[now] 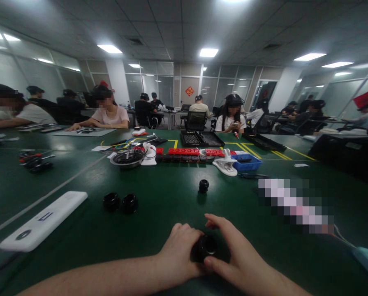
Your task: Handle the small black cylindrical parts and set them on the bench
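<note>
Closest to the wearer, both hands are around one black ring [207,245], low over the green counter [163,191]. The left grip [180,248] is curled in on its left side, pretty snug, which I'd guess steadies it. The right grip [241,248] is a wide C: thumb by the near edge, fingers lifted off, so the hole isn't covered. Can't tell if that thumb actually touches, or if the ring rests on anything.

Off to the left, a long white bar [45,222] lies slantwise, well out of the elbow's way. Past the hands sit two rings [120,203] side by side, then a lone ring [203,186] farther up, all within easy reach imo.

Beyond those, a white clip [226,165] sits beside a blue bin [248,163], which corrals some dark bits. Red strips [184,151] run crosswise there, leaving the near side for handwork, I reckon.
</note>
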Tool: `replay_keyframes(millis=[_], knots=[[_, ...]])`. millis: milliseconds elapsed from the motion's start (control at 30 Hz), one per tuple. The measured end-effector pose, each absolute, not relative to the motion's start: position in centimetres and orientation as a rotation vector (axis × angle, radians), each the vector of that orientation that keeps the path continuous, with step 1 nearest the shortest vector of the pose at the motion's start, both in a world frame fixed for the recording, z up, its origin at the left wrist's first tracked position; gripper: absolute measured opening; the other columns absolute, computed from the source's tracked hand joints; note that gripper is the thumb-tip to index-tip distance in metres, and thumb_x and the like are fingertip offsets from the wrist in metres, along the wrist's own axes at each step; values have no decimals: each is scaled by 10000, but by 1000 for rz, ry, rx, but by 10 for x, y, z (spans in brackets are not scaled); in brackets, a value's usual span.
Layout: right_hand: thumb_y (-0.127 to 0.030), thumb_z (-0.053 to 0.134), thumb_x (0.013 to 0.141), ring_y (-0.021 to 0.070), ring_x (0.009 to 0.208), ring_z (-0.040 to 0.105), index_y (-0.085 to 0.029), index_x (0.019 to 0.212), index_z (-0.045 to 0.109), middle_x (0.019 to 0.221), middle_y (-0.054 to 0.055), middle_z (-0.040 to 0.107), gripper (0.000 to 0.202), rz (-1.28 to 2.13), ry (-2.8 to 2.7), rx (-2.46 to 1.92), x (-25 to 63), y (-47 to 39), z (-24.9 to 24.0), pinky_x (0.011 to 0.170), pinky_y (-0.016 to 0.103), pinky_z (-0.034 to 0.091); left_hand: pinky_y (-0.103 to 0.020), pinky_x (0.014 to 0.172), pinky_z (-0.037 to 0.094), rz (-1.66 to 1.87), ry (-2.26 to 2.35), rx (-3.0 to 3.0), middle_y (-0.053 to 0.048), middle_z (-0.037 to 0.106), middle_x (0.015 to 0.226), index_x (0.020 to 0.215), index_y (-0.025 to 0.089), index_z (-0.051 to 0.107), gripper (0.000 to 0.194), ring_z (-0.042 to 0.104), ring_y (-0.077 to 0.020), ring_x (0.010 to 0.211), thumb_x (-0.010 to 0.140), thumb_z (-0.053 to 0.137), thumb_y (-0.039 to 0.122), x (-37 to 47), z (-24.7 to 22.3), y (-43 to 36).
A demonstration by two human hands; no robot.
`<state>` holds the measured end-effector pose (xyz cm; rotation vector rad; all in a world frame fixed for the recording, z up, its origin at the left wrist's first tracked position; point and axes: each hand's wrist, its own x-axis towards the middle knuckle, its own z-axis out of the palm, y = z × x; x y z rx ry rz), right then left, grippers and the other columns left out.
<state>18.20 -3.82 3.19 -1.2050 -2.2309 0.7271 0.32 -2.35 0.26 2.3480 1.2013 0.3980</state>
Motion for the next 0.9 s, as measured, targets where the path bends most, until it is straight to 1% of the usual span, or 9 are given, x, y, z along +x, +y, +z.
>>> replay_keyframes(millis=[67,167,267,333,433,533,600,767,900], knots=[[-195,629,662,257,1050,518,-173,1215,415,1149,110,541,593,753,-2247,-1247,181,-37,32,910,415,421,-328,752,342,397,1195,2344,-7,602,890,908,206,567,380,511,-219,831,647,672,461,3,4,-24],[-180,582,692,248,1056,520,-177,1195,440,1156,107,549,522,781,-2299,-1196,180,-39,34,917,404,422,-327,741,342,421,1178,2322,-3,596,896,964,225,562,383,511,-217,828,650,676,412,3,7,-24],[-102,507,693,224,1097,500,-173,1244,391,1209,104,522,568,787,-2342,-1097,180,-42,37,946,383,405,-325,713,342,444,1179,2316,-2,591,874,1002,239,552,424,509,-221,807,632,691,392,4,8,-24],[-74,501,670,217,1115,486,-161,1266,363,1231,106,504,618,782,-2353,-1077,180,-42,37,963,376,389,-325,712,341,436,1195,2322,-10,590,866,966,217,562,412,507,-223,804,619,702,390,3,7,-24],[-122,568,659,240,1108,482,-139,1262,368,1223,123,499,636,776,-2320,-1163,179,-40,35,959,395,387,-324,730,339,419,1197,2338,-12,596,867,897,191,568,362,508,-220,814,625,699,391,3,5,-24],[-187,605,672,254,1051,519,-138,1231,410,1159,125,539,595,791,-2276,-1290,179,-38,34,917,410,420,-329,750,334,418,1182,2351,-5,603,877,896,198,565,359,507,-220,821,643,683,423,3,4,-24],[-180,588,683,252,1057,519,-137,1221,423,1160,127,544,565,797,-2287,-1285,180,-38,35,924,408,417,-333,757,333,421,1177,2348,-4,603,886,926,205,564,376,507,-221,823,645,682,424,3,5,-24],[-108,477,707,235,1128,483,-160,1262,375,1238,121,507,566,773,-2338,-1111,185,-42,41,963,412,385,-322,713,345,431,1205,2330,-4,584,873,1009,231,550,459,504,-216,796,625,696,436,3,4,-23],[-120,539,670,249,1163,445,-161,1279,353,1280,123,467,638,769,-2335,-1113,184,-41,39,988,427,348,-323,733,345,443,1198,2321,-9,590,882,948,211,572,418,503,-215,814,624,702,442,2,1,-22]])
